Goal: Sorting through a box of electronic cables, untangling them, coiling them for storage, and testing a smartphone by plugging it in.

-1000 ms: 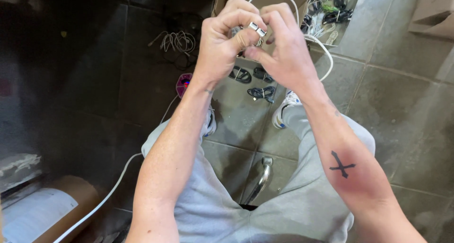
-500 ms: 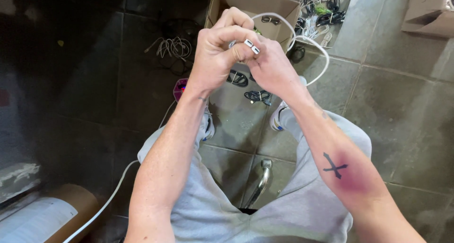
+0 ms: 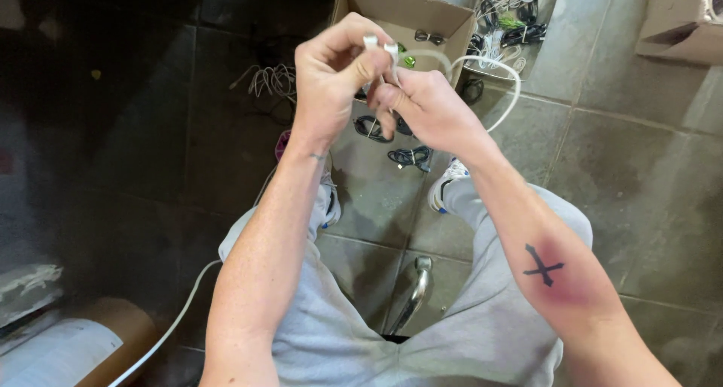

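Both of my hands are raised in front of me over my knees, working a coiled white cable (image 3: 482, 71). My left hand (image 3: 331, 78) pinches the cable's two white plug ends between thumb and fingers near the top. My right hand (image 3: 425, 108) sits just to the right and below, its fingers closed around the gathered loops. One loop of the cable arcs out to the right of my right hand. My right forearm carries a dark cross-shaped mark.
An open cardboard box (image 3: 399, 14) stands on the stone tile floor ahead, with a tray of tangled cables (image 3: 512, 18) beside it. Bundled black cables (image 3: 410, 157) lie near my feet. Another box (image 3: 681, 25) sits top right. A loose white cable pile (image 3: 275, 78) lies left.
My hands have shifted slightly left and lower in view, and the plug ends now stick up between my left fingers. The cable loop stays out to the right.
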